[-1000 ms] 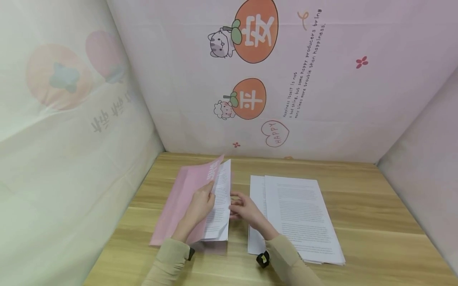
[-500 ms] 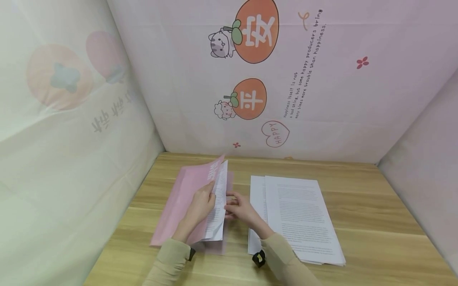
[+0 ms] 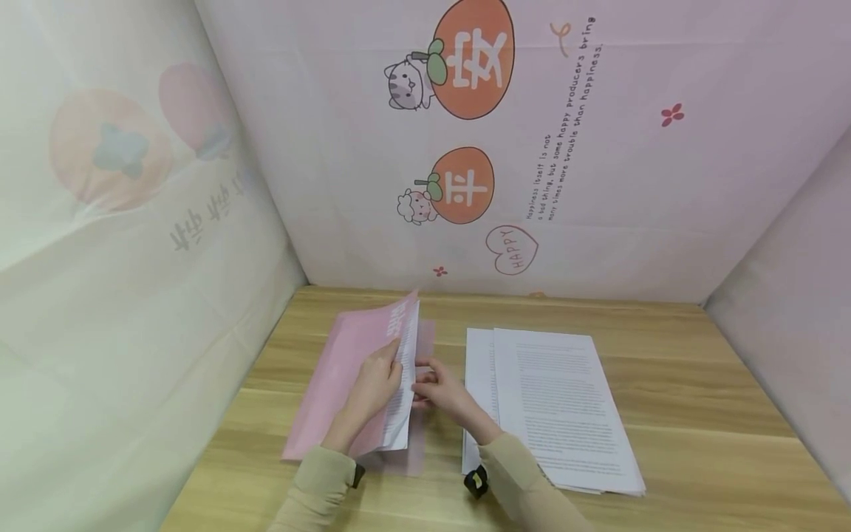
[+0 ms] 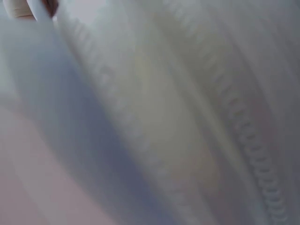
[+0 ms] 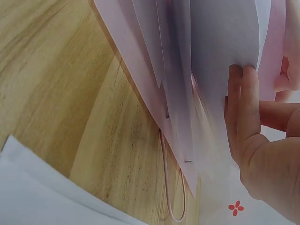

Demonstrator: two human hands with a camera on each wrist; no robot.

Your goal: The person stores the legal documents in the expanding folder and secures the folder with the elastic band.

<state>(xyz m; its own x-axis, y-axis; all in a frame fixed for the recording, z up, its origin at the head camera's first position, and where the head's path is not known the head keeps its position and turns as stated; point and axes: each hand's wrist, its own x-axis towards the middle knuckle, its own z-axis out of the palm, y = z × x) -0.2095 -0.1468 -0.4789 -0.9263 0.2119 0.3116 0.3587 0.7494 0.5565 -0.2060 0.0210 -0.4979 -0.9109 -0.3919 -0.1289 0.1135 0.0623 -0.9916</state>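
Observation:
A pink folder (image 3: pixel 329 391) lies on the left of the table, its front cover lifted along the right side. My left hand (image 3: pixel 372 384) grips that cover near its free edge. Inside are printed white sheets (image 3: pixel 401 410), tilted up from the back cover. With thumb and fingers, my right hand (image 3: pixel 442 390) pinches the sheets' right edge. The right wrist view shows fingertips (image 5: pixel 248 77) against a raised sheet (image 5: pixel 225 37), more pages standing apart beside it. A thin elastic loop (image 5: pixel 165 178) hangs from the folder's edge there. Blurred, close fabric fills most of the left wrist view.
Right of the folder, a pile of printed paper (image 3: pixel 565 406) lies on the wooden table (image 3: pixel 691 384), partly under my right forearm. A patterned cloth (image 3: pixel 598 244) stands behind the table, with pale cloth walls at both sides.
My right hand has moved slightly left with the sheets' edge, so more of them sits under the cover and more of the back cover shows. My left hand stays in place.

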